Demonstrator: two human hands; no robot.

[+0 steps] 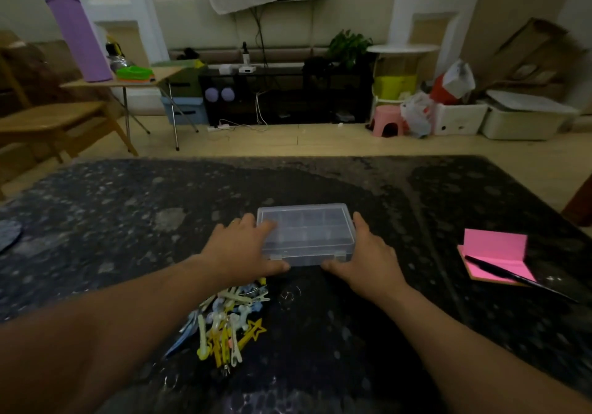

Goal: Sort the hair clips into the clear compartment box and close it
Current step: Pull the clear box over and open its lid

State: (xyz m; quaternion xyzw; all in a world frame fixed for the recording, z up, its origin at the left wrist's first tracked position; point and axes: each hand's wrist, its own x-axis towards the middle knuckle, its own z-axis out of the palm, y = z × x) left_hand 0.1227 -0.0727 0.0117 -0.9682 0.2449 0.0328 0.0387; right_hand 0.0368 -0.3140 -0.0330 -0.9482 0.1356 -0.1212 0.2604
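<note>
the dark mottled table [128, 221] fills the near view, and the clear compartment box [307, 234] sits at its middle with the lid down; no clips show through the lid. the left hand [237, 250] lies on the box's left end, fingers spread and fairly straight over the lid corner, thumb against the front wall. the right hand [371, 253] flanks the right end, fingers straight along the side wall and thumb at the front, pinching nothing. the hair clips [227, 320] lie in a loose pile nearer the person, just beside the box and partly under the left forearm. this looks like the opening step: sorting is not yet begun. the next move likely calls for thumbs on the two small front latches [275, 257] to lift the lid while the box is steadied.
</note>
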